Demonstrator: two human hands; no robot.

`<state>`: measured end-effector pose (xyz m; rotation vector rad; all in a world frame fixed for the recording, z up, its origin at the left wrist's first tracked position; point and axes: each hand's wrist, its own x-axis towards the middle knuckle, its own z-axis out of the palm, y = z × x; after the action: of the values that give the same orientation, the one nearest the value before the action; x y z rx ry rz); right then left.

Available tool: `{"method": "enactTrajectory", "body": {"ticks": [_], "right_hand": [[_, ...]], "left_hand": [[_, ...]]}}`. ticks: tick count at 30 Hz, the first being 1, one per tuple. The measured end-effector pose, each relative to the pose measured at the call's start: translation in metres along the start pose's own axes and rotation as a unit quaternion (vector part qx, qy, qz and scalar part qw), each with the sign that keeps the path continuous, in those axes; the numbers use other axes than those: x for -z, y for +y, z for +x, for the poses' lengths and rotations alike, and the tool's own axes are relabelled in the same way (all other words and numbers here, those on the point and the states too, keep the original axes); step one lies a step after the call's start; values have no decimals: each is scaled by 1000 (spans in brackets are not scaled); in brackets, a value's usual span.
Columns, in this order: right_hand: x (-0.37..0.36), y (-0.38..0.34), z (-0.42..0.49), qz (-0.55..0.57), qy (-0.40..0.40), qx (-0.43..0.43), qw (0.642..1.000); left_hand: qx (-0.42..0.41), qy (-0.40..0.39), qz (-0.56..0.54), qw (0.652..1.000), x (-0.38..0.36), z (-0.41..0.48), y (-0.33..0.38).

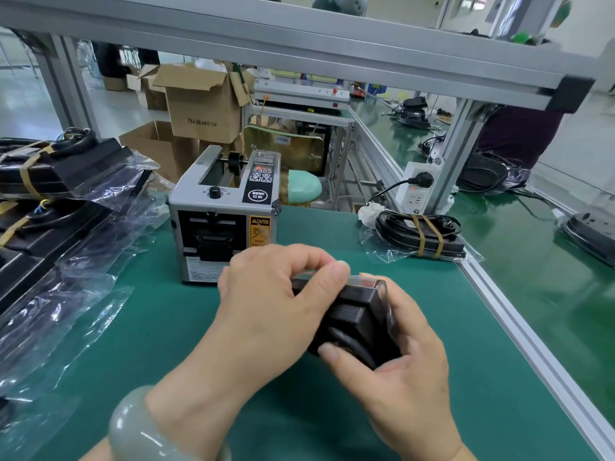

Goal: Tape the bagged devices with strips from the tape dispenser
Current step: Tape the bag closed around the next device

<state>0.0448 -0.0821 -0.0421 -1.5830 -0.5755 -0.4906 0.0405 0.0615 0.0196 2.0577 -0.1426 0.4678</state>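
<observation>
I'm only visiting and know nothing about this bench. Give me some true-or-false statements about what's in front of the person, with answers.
1. The left hand and right hand both hold the black device in a clear plastic bag. True.
2. The grey box-shaped tape dispenser stands right of the hands. False: it stands behind them, slightly left.
3. A pale green bangle circles the left wrist. True.
4. The pile of bagged black devices lies on the person's right. False: it lies on the left; a single bagged device lies on the right.
5. A black plug sits in the white socket strip. True.
</observation>
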Motion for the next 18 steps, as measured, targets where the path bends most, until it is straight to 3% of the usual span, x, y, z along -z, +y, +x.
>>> {"method": "enactTrajectory", "body": {"ticks": [5,11,15,18], "right_hand": [[1,-3,2,37,-29,-26,999],[0,-7,3,42,-61,-37,997],[-2,-12,2,22,-51,-39,998],[2,-8,0,22,-35,-37,998]], "left_hand": [[-98,-139,77,982,10,11,8],[-92,-265,-14,960,28,21,-9],[-111,-260,45,958,33,14,-21],[-100,-267,197,938,42,8,-25]]}}
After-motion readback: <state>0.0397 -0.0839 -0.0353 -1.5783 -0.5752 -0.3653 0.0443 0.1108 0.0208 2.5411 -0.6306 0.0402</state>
